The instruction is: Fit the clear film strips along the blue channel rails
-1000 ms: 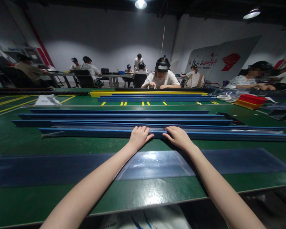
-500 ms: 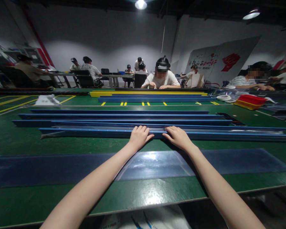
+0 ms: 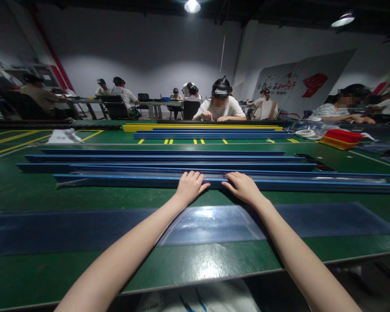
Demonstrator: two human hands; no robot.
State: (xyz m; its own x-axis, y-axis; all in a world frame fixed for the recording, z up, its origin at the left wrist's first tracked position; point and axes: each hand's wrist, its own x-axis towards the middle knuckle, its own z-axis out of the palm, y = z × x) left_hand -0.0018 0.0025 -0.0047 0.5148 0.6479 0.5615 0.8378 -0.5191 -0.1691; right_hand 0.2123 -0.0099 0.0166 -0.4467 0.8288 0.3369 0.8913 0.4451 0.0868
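Banner writing: board (image 3: 289, 80) on the back wall has red and dark brush characters, a smaller line below, and a red fist (image 3: 314, 84); too blurred for me to read.
Paper marks: white paper (image 3: 64, 136) toward the table's far left corner, grey print, unreadable.
Lap cloth: white cloth (image 3: 195, 299) below the table's near edge, blue strokes on it, lettering too small.
Blue channel: front one (image 3: 214, 183), lying lengthwise on the green table (image 3: 117, 199), roughly parallel to the near edge; left end on the table, right end runs out of view.
Left grip: my left hand (image 3: 191, 187) has fingers together, bent over the channel's front wall, thumb on the near face, pinching that wall.
Right grip: my right hand (image 3: 242, 185) mirrors it, thumbs pointing inward; short gap between hands. Pressure: cannot tell.
Near side: clear plastic sheet (image 3: 325, 220) flat under my forearms; a green strip separates it from the channel, another from the near edge.
Far side: blue strips (image 3: 52, 168) just behind the channel, tight room there; dark flat thing (image 3: 325, 165) by their right ends.
Far edge: yellow strip (image 3: 138, 128), co-worker (image 3: 219, 106) bent over beyond.
Right side: red bin (image 3: 342, 136), white rolls (image 3: 305, 133) beside it.
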